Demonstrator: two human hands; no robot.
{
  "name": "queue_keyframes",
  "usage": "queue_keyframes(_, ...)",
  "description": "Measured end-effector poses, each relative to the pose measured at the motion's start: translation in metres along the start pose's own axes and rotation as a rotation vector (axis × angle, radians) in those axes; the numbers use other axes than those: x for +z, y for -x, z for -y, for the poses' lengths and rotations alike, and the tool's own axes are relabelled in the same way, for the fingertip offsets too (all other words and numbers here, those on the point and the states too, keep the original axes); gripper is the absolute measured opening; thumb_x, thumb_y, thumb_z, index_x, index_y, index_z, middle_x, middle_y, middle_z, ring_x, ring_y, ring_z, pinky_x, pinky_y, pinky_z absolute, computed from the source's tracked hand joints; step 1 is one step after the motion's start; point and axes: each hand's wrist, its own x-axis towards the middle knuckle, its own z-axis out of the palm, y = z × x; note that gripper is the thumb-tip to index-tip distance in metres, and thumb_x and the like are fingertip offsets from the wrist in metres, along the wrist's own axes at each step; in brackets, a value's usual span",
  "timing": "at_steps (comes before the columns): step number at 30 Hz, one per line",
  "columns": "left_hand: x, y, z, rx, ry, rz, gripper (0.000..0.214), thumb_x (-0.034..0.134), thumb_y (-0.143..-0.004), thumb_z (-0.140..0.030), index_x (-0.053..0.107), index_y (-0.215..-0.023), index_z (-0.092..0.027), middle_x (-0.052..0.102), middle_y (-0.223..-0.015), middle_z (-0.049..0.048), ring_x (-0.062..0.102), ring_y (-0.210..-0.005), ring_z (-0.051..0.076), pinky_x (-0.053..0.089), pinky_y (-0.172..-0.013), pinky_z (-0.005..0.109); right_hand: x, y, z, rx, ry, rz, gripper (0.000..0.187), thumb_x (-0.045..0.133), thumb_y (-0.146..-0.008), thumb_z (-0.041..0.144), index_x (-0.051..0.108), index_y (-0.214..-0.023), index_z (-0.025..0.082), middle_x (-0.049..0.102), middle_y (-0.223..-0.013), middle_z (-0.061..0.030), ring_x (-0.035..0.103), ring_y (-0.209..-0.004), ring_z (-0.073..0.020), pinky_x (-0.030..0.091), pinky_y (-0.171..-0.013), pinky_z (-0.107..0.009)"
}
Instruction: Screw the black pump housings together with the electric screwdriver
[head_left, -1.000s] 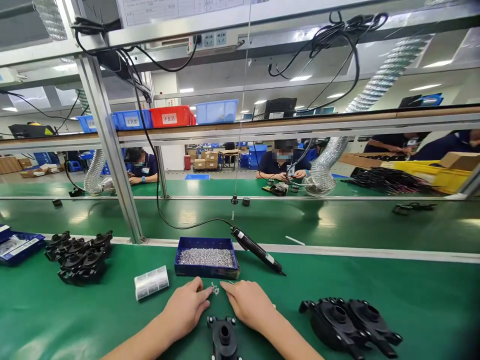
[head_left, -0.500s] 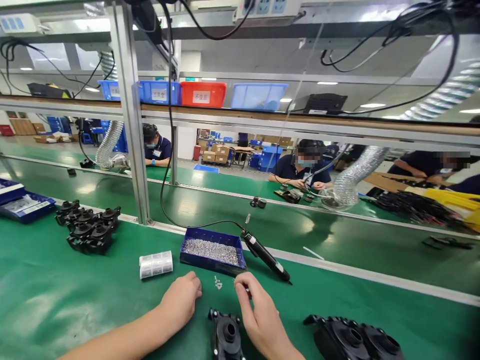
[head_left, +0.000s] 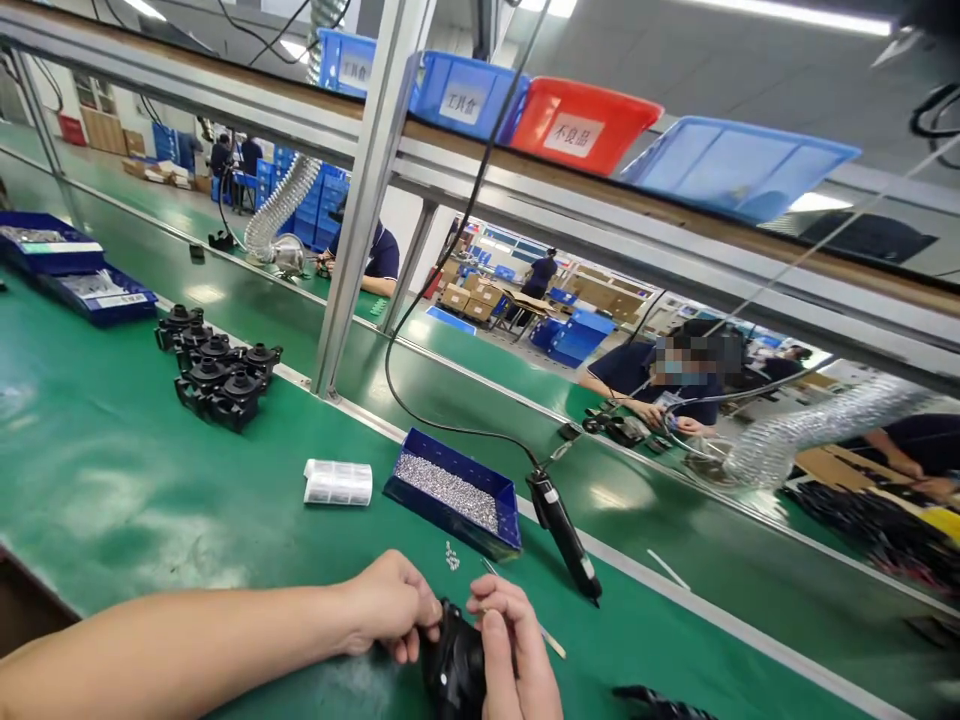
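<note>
Low in the middle of the head view, my left hand is curled against the left side of a black plastic housing on the green mat. My right hand is closed over the housing's right side, fingertips pinched together near its top; anything in the pinch is too small to see. A few loose screws lie just beyond the hands. Behind them is a blue tray of screws. An electric screwdriver on a black cable lies to the tray's right.
A roll of white labels lies left of the tray. Several black housings are grouped at the left, with blue boxes beyond. Another black housing shows at the bottom right. An aluminium post holds a shelf of bins. People work across the belt.
My view has swung left and tilted. Both hands drew back from the loose screws and closed onto the black housing, left hand on its left side, right hand on its right.
</note>
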Motion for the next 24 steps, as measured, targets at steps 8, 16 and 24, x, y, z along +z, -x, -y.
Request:
queue_keyframes(8,0.001,0.002,0.001,-0.038,0.122,-0.016,0.033,0.08,-0.07,-0.031,0.06,-0.049,-0.016,0.053,-0.042,-0.002,0.042,-0.031,0.007,0.025,-0.03,0.018,0.003,0.003,0.005,0.061,-0.003,0.035,0.033,0.042,-0.108,0.049,0.059,-0.094,0.025,0.063,-0.112,-0.0087,0.062,-0.104,-0.0253,0.05,-0.094,-0.036)
queue_keyframes(16,0.0,0.008,-0.005,-0.085,0.182,-0.025,0.032,0.085,-0.068,-0.033,0.063,-0.053,-0.015,0.061,-0.054,-0.0006,0.041,-0.035,0.005,0.022,-0.032,0.019,-0.002,-0.001,-0.004,-0.029,-0.02,0.066,0.029,0.046,-0.108,0.043,0.062,-0.094,0.024,0.066,-0.108,-0.0086,0.066,-0.1,-0.0244,0.054,-0.086,-0.033)
queue_keyframes(24,-0.001,0.012,-0.011,-0.133,0.155,-0.007,0.036,0.082,-0.073,-0.041,0.064,-0.053,-0.017,0.045,-0.036,-0.0033,0.033,-0.034,0.007,0.019,-0.039,0.021,-0.003,0.0,-0.008,-0.053,-0.006,0.096,0.023,0.044,-0.11,0.036,0.06,-0.1,0.023,0.063,-0.113,-0.0085,0.063,-0.111,-0.024,0.05,-0.09,-0.032)
